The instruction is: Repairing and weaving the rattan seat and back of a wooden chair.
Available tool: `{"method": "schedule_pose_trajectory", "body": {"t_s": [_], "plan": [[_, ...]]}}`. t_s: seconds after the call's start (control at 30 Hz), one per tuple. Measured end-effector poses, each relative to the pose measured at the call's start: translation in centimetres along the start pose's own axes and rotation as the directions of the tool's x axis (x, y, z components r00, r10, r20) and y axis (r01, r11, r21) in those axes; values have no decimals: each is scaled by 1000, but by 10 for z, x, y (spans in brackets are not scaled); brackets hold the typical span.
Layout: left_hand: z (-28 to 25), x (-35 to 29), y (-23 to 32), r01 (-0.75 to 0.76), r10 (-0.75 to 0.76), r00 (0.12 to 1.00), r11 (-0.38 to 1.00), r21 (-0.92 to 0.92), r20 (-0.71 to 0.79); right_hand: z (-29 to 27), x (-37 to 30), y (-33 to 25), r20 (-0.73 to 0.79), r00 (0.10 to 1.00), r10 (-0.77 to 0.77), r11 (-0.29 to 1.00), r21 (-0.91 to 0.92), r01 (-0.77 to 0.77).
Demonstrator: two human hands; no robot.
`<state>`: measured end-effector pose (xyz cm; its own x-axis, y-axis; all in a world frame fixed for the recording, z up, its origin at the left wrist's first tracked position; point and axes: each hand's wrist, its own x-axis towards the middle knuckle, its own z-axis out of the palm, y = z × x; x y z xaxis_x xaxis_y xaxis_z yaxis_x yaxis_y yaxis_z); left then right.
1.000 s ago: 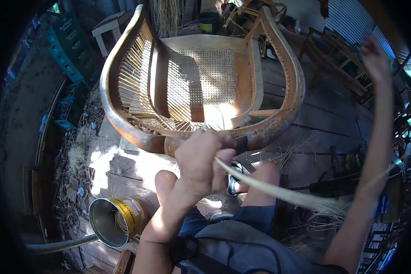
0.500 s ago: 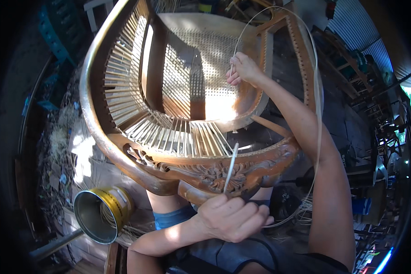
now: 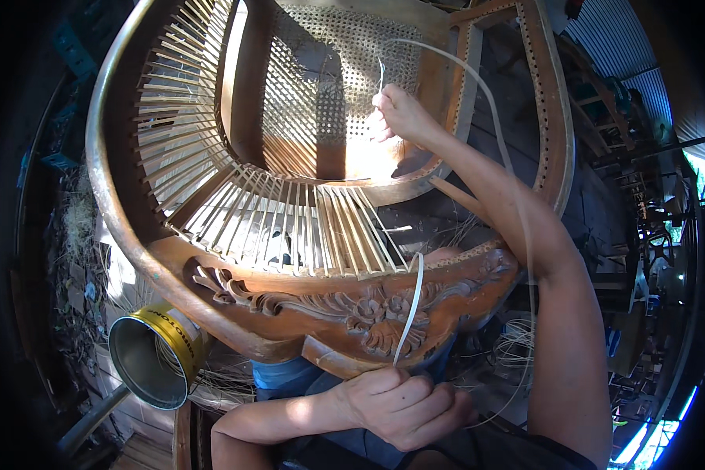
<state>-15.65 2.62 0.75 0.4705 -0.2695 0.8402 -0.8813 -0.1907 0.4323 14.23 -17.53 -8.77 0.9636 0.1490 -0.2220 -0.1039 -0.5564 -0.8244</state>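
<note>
A carved wooden chair frame (image 3: pixel 329 301) lies tilted across my lap, with pale cane strands (image 3: pixel 235 223) strung like spokes between its outer and inner rims. Low in the middle, my left hand (image 3: pixel 407 407) is closed around a cane strand (image 3: pixel 410 317) that runs up to the holed rim by the last strung spokes. My right hand (image 3: pixel 399 116) is pinched in front of the woven cane panel (image 3: pixel 305 102), and a thin strand pokes up from its fingers. A long loop of cane (image 3: pixel 497 129) arches past my right forearm and down toward my left hand.
A yellow metal can (image 3: pixel 153 356) with coiled cane inside lies on its side at the left. More loose cane (image 3: pixel 515 342) is heaped at the right. Wooden furniture frames (image 3: pixel 603 117) stand at the back right, and debris covers the ground on the left.
The strand above my left hand now bends over to the rim; before, its upper part stood nearer the spokes. The cane loop has sunk lower. The chair appears shifted slightly left in view.
</note>
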Motion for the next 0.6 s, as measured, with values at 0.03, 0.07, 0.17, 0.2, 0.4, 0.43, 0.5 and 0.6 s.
{"method": "schedule_pose_trajectory", "body": {"t_s": [0.03,0.07,0.17,0.2,0.4,0.43,0.5,0.6], "plan": [[0,1,0,9,-9,1000,1000,-7,-9,2,2,3,-7,1000,-15,999,-32,15],[1,1,0,17,-17,1000,1000,-13,-18,3,4,5,-13,999,-30,998,-64,29],[0,3,0,10,-10,1000,999,-36,-1,-1,24,39,-49,976,-214,929,-320,188],[0,3,0,13,-13,1000,999,-36,-1,0,25,41,-46,976,-212,929,-319,186],[-1,0,2,35,-35,999,998,-57,12,-1,24,39,-66,975,-212,941,-285,185],[-2,0,2,36,-35,999,998,-58,17,-2,23,35,-87,974,-211,943,-280,180],[-3,0,2,37,-36,999,998,-60,21,1,15,23,-107,972,-211,945,-277,174],[-2,-1,1,37,-36,999,998,-58,25,6,5,13,-106,993,-45,995,-99,34]]}}
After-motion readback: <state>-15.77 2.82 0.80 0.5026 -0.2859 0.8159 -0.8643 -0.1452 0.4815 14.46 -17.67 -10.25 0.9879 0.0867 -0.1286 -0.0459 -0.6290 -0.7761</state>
